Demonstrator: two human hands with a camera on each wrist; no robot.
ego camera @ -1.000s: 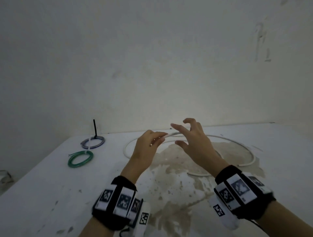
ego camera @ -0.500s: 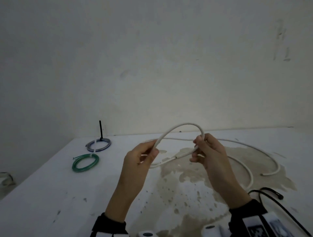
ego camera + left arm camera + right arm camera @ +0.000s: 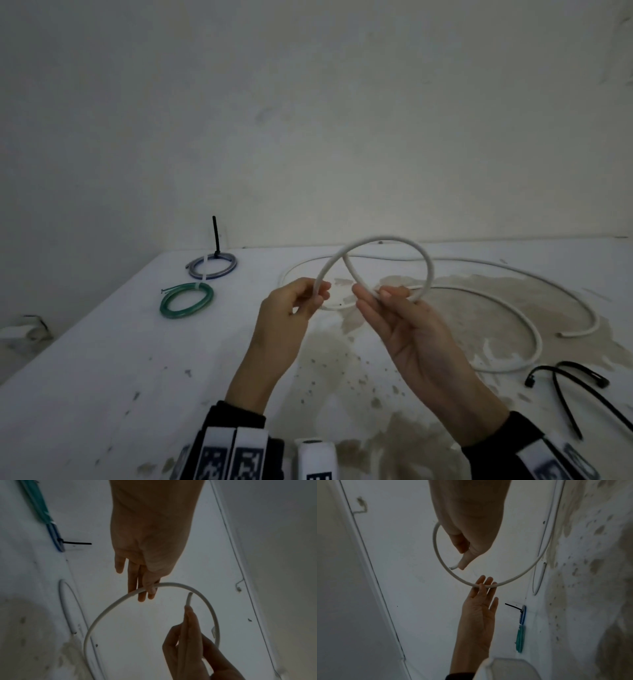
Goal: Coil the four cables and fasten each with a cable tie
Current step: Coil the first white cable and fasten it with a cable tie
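The person is on the third of the four cables, by my reckoning. A thin white round cable [image 3: 387, 240] is being wound into its first loop, held up in the air over the stained white tabletop [image 3: 102, 377], and the rest of it trails off across the table toward three o'clock, its far end lying loose. Two are done: a small blue coil with an upright black tie tail [image 3: 211, 267] sits at ten o'clock, and a green coil bound with a pale tie [image 3: 186, 301] lies just nearer than it, the two close but apart.

The left hand [image 3: 291, 308] pinches the loop's left side between thumb and fingertips. The right hand [image 3: 397, 315] lies palm up with the cable's free end clamped under the thumb against the fingers, where the loop crosses itself.

The next move, I'd say, calls for the left hand to draw more of the slack in and lay a second turn alongside the first, while the right keeps the crossing trapped so the springy loop does not open. Loose black plastic cable ties [image 3: 568, 380] wait at four o'clock, well apart from the hands.

As for writing, there is none I can read; the black wrist bands [image 3: 233, 455] carry only square black-and-white coded markers.
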